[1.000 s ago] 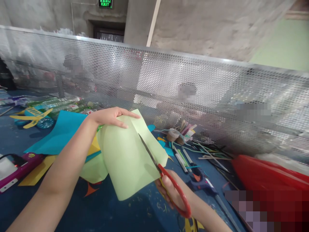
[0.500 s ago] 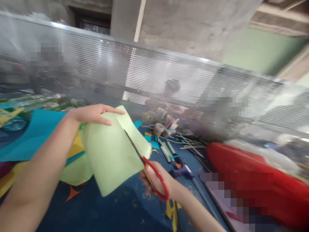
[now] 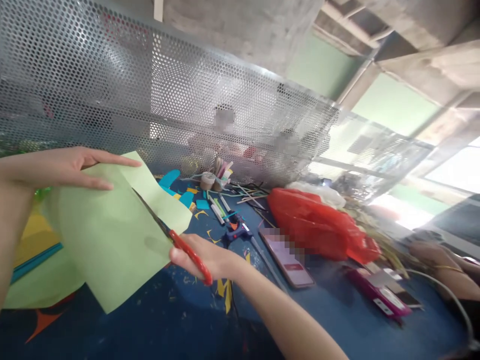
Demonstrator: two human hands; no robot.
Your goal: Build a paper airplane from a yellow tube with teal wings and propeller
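Observation:
A sheet of pale green paper (image 3: 112, 240) hangs tilted over the table between my two hands. My left hand (image 3: 93, 167) grips its upper left edge, thumb and forefinger stretched along the face, the other fingers hidden behind. Red-handled scissors (image 3: 189, 252) sit in my right hand (image 3: 206, 255), which is closed round the loops at the sheet's lower right. Their dark blade lies along a slanting cut that sets off a strip on the right side of the paper. The other blade is hidden behind the sheet.
Right of the paper lie a blue glue gun (image 3: 240, 231), a phone (image 3: 288, 260) and a red plastic bag (image 3: 318, 225). Yellow and blue scraps (image 3: 202, 204) are scattered about. A perforated metal panel (image 3: 180, 90) stands behind. Another person's arm (image 3: 450, 262) shows at far right.
My view has turned right, so the hands and paper appear further left. The phone and another person's arm now show more fully. Both hands keep their hold on the paper and scissors.

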